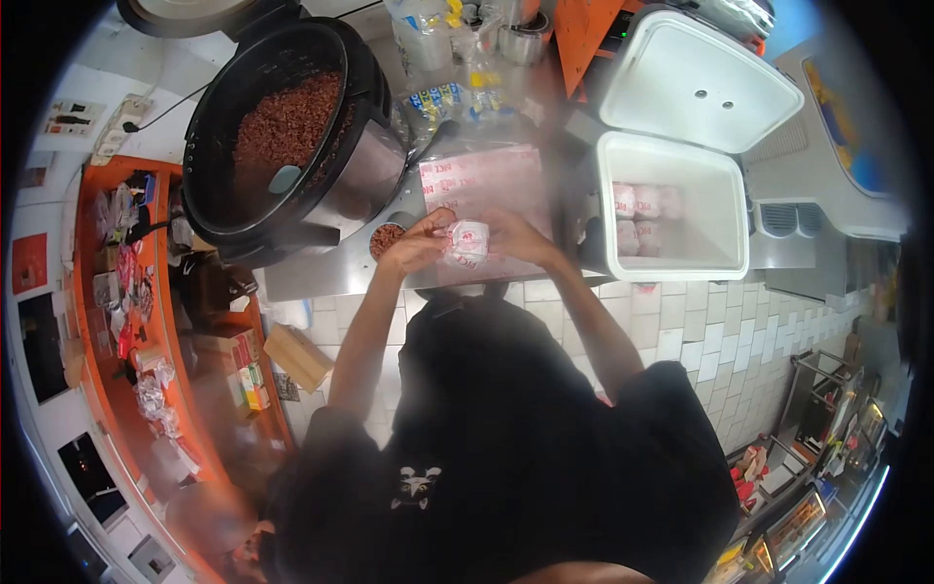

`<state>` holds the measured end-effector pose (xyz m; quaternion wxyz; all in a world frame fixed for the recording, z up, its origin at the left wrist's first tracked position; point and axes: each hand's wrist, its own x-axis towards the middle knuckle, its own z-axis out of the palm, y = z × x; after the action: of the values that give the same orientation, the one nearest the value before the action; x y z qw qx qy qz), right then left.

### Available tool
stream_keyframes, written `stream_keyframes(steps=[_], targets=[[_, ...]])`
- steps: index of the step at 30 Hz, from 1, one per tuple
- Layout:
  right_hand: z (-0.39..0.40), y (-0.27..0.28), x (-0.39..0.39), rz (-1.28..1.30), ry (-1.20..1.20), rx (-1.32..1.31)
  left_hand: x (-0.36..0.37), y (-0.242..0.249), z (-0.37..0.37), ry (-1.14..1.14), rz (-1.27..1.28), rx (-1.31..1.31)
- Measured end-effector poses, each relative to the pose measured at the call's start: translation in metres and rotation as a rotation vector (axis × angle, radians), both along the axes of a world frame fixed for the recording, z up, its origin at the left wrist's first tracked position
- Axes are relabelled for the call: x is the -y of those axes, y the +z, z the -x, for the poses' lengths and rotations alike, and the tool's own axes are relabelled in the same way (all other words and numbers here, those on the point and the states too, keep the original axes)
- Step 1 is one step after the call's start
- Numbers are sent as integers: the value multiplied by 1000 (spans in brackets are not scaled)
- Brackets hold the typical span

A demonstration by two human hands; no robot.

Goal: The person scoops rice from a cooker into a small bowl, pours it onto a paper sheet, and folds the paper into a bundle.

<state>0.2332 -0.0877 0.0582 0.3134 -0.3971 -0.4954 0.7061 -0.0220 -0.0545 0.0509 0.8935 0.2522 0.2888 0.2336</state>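
Note:
A small parcel wrapped in white paper with red print [468, 243] is held over the front edge of the steel counter. My left hand [420, 243] has its fingers closed on the parcel's left side. On its other side, my right hand [518, 239] is smeared by motion, fingertips right at the wrapper. Beneath and behind both hands lies a stack of pinkish printed wrapping sheets [484, 180]. A small cup of reddish-brown rice [387, 239] stands just left of my left hand.
A large open cooker [379, 170] of reddish-brown rice [287, 122] fills the counter's left, a pale scoop [285, 179] inside. At right, an open white cooler box [681, 270] contains several wrapped parcels [637, 219]. Plastic bags [457, 102] lie behind; orange shelving [161, 321] stands left.

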Motion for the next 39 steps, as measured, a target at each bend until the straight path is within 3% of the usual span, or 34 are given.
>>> stream_keyframes(steps=[1, 3, 4, 6, 7, 9, 10, 12, 13, 15, 16, 18, 20, 22, 24, 25, 26, 28, 30, 32, 35, 37, 38, 39], targets=[[4, 4, 1, 5, 6, -7, 2, -12, 0, 6, 5, -7], [10, 11, 3, -264, -143, 6, 5, -40, -1, 239, -319, -62], [12, 28, 1, -267, -144, 3, 4, -28, 0, 237, -323, -64], [13, 62, 3, -240, -240, 252, 8, 1, 2, 218, -624, -479], [15, 70, 1, -241, -242, 253, 9, 23, -2, 217, -626, -477], [22, 83, -2, -393, -245, 544, 15, 68, -19, 285, -375, -520], [25, 90, -5, -401, -242, 541, 18, 88, -28, 314, -293, -532], [32, 103, -6, -528, -316, 350, 25, 109, -46, 403, -717, -715], [36, 109, -6, -536, -310, 347, 21, 109, -49, 521, -581, -566], [44, 118, -5, -183, -565, -132, 16, 123, -56, 612, -605, -510], [52, 117, -1, -185, -564, -131, 17, 128, -59, 692, -615, -455], [66, 114, 8, 268, -799, -842, 20, 129, -62, 622, -715, -468], [69, 120, 20, 275, -827, -814, 26, 133, -62, 549, -816, -483], [72, 138, 22, 204, -739, -843, 33, 149, -63, 329, -903, -459], [68, 151, 19, 149, -711, -739, 33, 159, -68, 322, -933, -451], [66, 137, 21, 259, -522, -849, 34, 171, -74, 382, -1085, -477], [63, 125, 24, 366, -329, -951, 40, 168, -76, 375, -1056, -454], [61, 130, 24, 471, -336, -979, 48, 154, -78, 350, -1028, -421], [58, 153, 23, 316, -442, -640, 50, 138, -79, 542, -1075, -412], [48, 149, 22, 266, -599, -569, 57, 141, -95, 697, -790, -355], [4, 180, 25, -415, -429, 163, 53, 140, -117, 668, -738, -416], [-26, 187, 26, -427, -443, 318, 52, 165, -146, 773, -355, -221], [-41, 191, 27, -435, -433, 455, 51, 153, -148, 754, -346, -210], [-56, 206, 27, -423, -487, 355, 46, 134, -146, 581, -438, -270]])
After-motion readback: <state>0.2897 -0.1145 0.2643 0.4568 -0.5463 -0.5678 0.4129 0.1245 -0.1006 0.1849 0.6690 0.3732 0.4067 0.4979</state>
